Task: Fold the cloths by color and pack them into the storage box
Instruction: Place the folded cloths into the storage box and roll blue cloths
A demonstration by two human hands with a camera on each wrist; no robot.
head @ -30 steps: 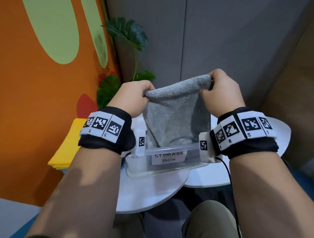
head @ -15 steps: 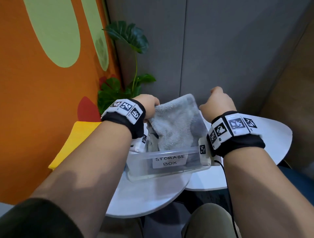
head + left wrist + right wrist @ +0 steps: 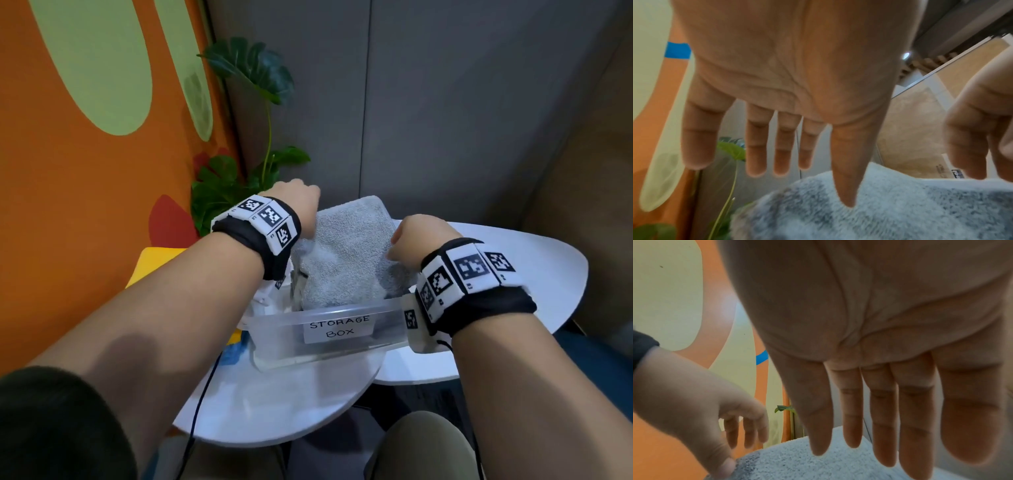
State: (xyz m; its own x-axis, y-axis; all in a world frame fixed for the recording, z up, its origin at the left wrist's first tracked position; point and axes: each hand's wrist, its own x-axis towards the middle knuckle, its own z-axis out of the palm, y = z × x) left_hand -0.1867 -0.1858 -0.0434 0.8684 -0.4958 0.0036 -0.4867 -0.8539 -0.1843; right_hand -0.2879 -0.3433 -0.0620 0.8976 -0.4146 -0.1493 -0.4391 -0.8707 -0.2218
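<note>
The left hand (image 3: pixel 789 65) is spread flat, its fingers (image 3: pixel 756 155) straight and parted, holding nothing; its thumb tip touches the top of the grey cloth (image 3: pixel 879 211) just below, while the other fingertips hang clear of the pile beyond the cloth's far edge. The right hand (image 3: pixel 869 313) is likewise flat with straight fingers (image 3: pixel 914 426) held close together, gripping nothing; its fingertips hover just above the grey cloth (image 3: pixel 807 464), and whether they touch it cannot be told from the wrist view.

In the head view the left hand (image 3: pixel 298 202) sits over the cloth's left edge and the right hand (image 3: pixel 416 236) over its right edge, with the grey cloth (image 3: pixel 346 253) between and beneath them; the cloth is folded into a thick pad and stands up out of the storage box (image 3: pixel 329 339), its upper part above the rim and leaning away from the person. The box is clear plastic with a white handwritten label reading STORAGE BOX on its near wall, directly below both palms.

Outward from the fingers, the box rests on a white round table (image 3: pixel 274 404), with a second white table (image 3: pixel 534 260) touching or overlapping it beyond the right wrist; past the left wrist lies a yellow cloth (image 3: pixel 150 263), with a bit of blue cloth (image 3: pixel 233 353) showing under the forearm; farther past the left fingertips stands a green plant (image 3: pixel 253 72) against the orange wall (image 3: pixel 68 192); both wrists wear black bands with coded white tags.
</note>
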